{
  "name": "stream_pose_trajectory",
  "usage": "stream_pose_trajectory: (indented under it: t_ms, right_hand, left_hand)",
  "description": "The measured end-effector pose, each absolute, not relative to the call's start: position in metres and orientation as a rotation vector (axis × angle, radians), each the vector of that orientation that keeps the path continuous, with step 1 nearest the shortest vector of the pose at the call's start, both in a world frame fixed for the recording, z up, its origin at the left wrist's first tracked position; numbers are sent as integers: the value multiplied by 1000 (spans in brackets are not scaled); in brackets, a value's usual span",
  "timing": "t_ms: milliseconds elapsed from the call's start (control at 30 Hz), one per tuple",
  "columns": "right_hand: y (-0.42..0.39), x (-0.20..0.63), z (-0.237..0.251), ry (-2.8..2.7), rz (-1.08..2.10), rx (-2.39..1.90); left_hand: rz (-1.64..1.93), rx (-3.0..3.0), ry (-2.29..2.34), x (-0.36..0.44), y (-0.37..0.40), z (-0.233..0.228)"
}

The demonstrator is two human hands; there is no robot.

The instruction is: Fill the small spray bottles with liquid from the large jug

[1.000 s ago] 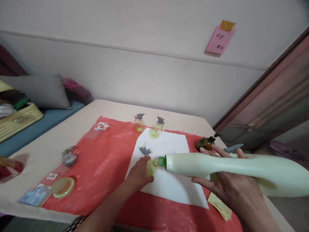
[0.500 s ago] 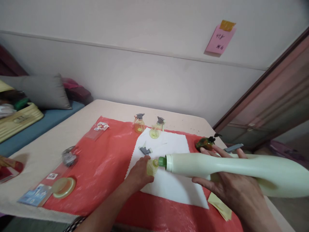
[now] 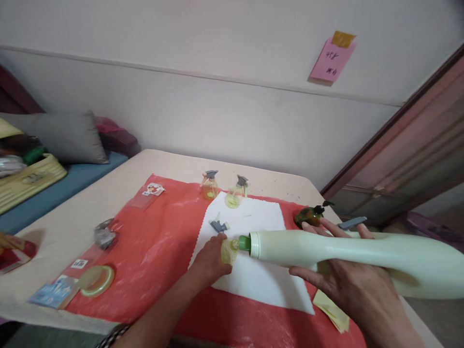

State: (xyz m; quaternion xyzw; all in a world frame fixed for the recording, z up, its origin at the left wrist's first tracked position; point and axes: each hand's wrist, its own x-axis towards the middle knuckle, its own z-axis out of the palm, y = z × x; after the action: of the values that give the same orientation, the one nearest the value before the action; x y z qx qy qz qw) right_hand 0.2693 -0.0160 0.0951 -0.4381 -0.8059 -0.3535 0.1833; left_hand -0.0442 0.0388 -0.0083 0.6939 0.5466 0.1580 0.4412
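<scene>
The left hand point(image 3: 208, 261) closes its grip on a small yellow bottle point(image 3: 229, 251) standing on the white cloth point(image 3: 253, 278). The right hand point(image 3: 350, 285) holds the big pale-green bottle point(image 3: 348, 253) sideways, its green spout point(image 3: 244, 243) touching the small bottle's mouth. Nothing has shifted since earlier.

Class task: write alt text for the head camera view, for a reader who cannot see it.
A right hand tips a large pale green bottle sideways, green spout at a small yellow bottle held by the left hand on a white cloth over a red sheet.
</scene>
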Motion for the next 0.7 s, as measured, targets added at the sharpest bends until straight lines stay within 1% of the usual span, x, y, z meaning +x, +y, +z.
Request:
stream_pose_trajectory:
  t_ms: [700]
  right_hand:
    - [-17,267,98,-2288,-1045,-1222]
  left_hand:
    - [382,1725,1370,-44,39,-8]
